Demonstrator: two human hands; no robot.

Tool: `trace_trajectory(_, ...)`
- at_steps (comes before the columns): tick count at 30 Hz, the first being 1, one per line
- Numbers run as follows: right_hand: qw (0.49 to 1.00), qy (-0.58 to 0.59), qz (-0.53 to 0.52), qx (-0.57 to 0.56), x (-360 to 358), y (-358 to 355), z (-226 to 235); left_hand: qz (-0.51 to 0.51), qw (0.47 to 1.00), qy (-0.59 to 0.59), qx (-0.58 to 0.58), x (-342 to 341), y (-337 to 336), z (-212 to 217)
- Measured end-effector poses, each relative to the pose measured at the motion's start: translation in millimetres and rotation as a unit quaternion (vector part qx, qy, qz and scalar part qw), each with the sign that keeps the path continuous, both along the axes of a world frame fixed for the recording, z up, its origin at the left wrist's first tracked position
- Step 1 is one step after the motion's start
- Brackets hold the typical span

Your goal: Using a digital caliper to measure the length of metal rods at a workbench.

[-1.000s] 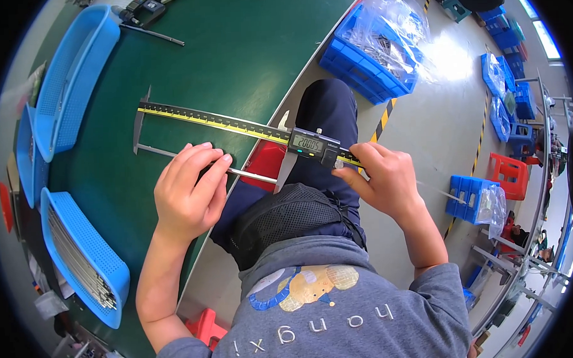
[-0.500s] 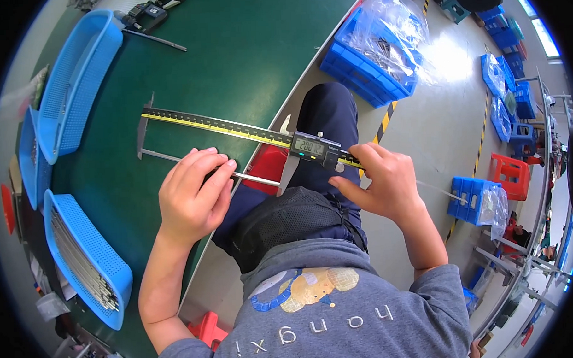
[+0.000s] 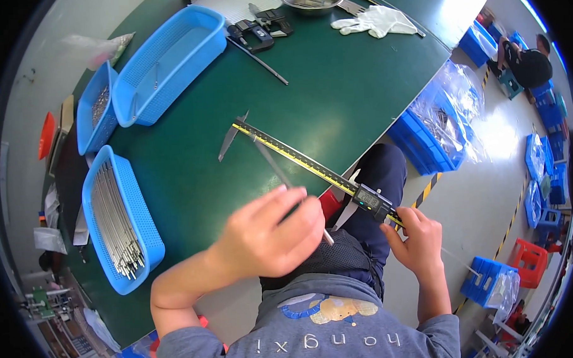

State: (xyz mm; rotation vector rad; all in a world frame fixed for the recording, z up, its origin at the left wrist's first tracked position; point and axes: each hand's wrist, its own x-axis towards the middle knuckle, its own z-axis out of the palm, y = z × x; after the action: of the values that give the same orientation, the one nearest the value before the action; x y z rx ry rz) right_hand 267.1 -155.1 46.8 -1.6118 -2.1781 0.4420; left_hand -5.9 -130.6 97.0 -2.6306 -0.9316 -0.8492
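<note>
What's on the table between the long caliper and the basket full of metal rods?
Nothing: in the head view, only bare green table lies between the caliper and the rod basket.

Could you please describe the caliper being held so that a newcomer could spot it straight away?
Over the near edge of the green table, the right hand grips a long digital caliper. Unlike the smaller dark caliper lying at the far end, it has a yellow-edged beam.
</note>
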Motion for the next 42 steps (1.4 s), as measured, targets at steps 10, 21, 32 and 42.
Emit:
trace_trajectory(10, 1.0, 0.013, 0.0, 0.008, 1, 6, -5, 0.091, 0.989, 0.02, 0.113, -32, 138, -35)
trace_trajectory(21, 1.0, 0.012, -0.008, 0.015, -1, 5, -7, 0.194, 0.981, 0.026, -0.004, -60, 189, -76)
trace_trajectory(32, 0.999, -0.016, 0.027, 0.041, 8, 16, -7, 0.379, 0.925, -0.032, -0.004, -146, 93, 22)
trace_trajectory(42, 0.999, 0.01, 0.019, 0.04, 2, 19, -3, 0.701, 0.645, -0.103, -0.287, -280, -15, 12)
